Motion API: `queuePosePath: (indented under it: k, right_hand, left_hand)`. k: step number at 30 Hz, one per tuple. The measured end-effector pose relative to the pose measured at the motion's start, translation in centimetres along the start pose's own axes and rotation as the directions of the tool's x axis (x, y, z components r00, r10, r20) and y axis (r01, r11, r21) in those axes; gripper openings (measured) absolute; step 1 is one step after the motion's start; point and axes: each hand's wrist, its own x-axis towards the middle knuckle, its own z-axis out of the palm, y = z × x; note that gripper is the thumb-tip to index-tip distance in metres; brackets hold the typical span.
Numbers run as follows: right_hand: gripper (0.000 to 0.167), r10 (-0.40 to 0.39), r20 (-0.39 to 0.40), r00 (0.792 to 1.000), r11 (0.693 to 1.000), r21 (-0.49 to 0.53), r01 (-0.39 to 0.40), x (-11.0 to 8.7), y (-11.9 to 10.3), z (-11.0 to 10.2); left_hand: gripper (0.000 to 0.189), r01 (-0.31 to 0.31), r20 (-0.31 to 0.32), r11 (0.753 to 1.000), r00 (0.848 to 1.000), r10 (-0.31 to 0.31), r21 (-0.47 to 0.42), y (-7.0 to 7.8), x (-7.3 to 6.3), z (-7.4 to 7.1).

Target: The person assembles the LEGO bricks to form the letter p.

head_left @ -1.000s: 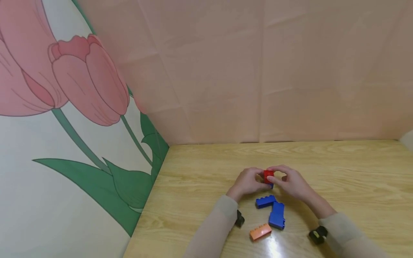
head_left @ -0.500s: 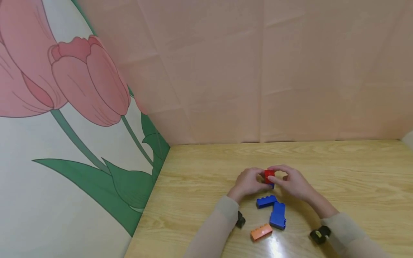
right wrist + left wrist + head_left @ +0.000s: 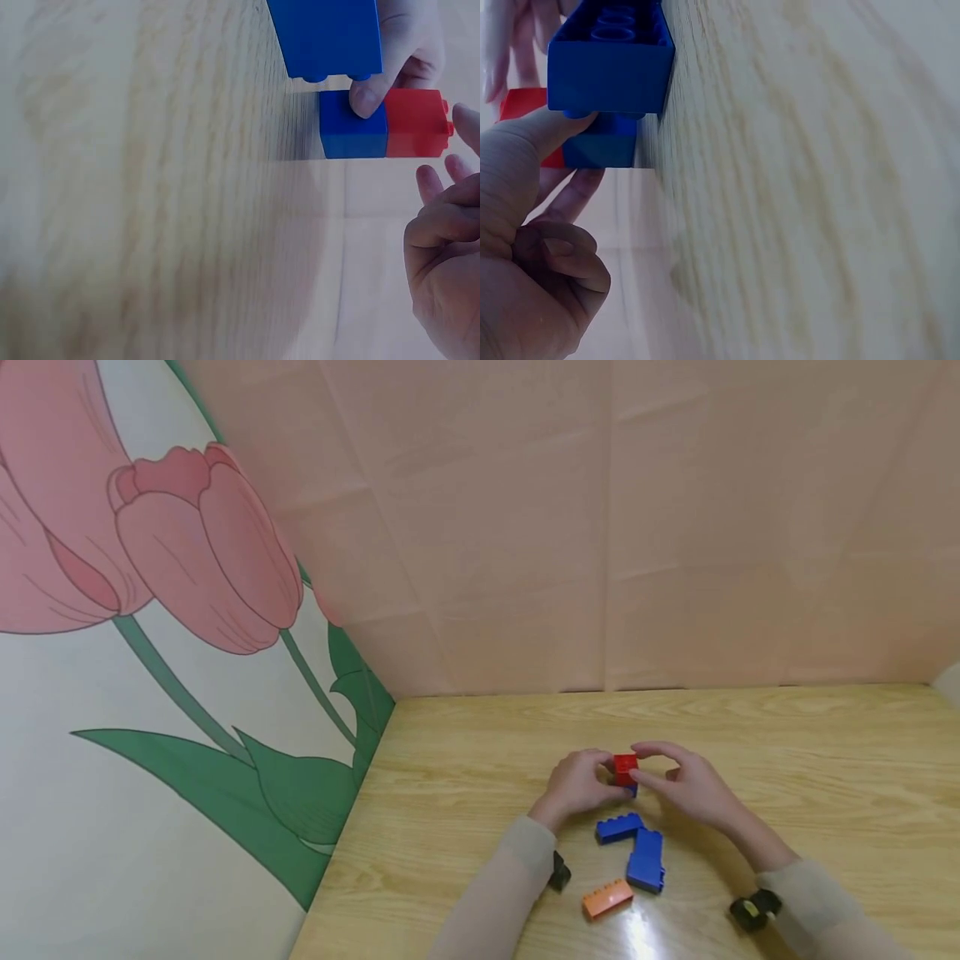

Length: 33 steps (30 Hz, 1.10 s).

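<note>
My left hand [image 3: 579,783] pinches a small blue toy brick [image 3: 341,142], thumb on its near side. A red brick [image 3: 626,768] sits on top of that blue one, its studs facing up, and the two stand stacked on the table. To the right, my right hand [image 3: 693,785] has its thumb and forefinger spread about the red brick, with the thumb tip overlapping its edge in the head view. In the right wrist view those fingertips [image 3: 466,124] are off the studs, apart from the brick.
Nearer the person lie a blue brick with studs up [image 3: 618,830], another blue brick [image 3: 645,862] close beside it, and an orange brick [image 3: 607,900]. The wooden table [image 3: 450,827] meets a tulip-printed panel [image 3: 225,777] on the left and a pinkish cloth [image 3: 510,568] behind.
My right hand's fingers have loosened from the red brick, and the hand has shifted slightly right. The left hand keeps its hold, and the loose bricks stay where they were.
</note>
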Motion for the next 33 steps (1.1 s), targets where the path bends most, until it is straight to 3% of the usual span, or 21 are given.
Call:
queuePosePath:
  k: [14,18,25,33]
  right_hand:
    - [0.044,-0.015,-0.006,1.000,1.000,-0.003,0.015,-1.7,1.1,-0.9]
    - [0.040,-0.014,0.032,0.999,1.000,-0.001,0.014,-2.2,0.8,-1.1]
    - [0.040,-0.027,0.170,0.985,0.994,0.105,0.009,-3.2,0.5,-1.0]
    - [0.041,-0.096,0.250,0.964,0.995,-0.004,0.100,-3.4,0.7,0.1]
  left_hand:
    - [0.036,-0.003,-0.023,1.000,1.000,0.003,0.005,-0.1,-0.1,-0.1]
    - [0.039,-0.004,-0.026,1.000,1.000,0.003,-0.016,0.1,-0.3,-0.4]
    - [0.041,-0.004,-0.028,0.999,1.000,0.002,-0.043,0.2,-0.6,-0.7]
    - [0.037,-0.040,-0.040,0.998,0.998,0.039,-0.037,0.0,-0.9,-0.8]
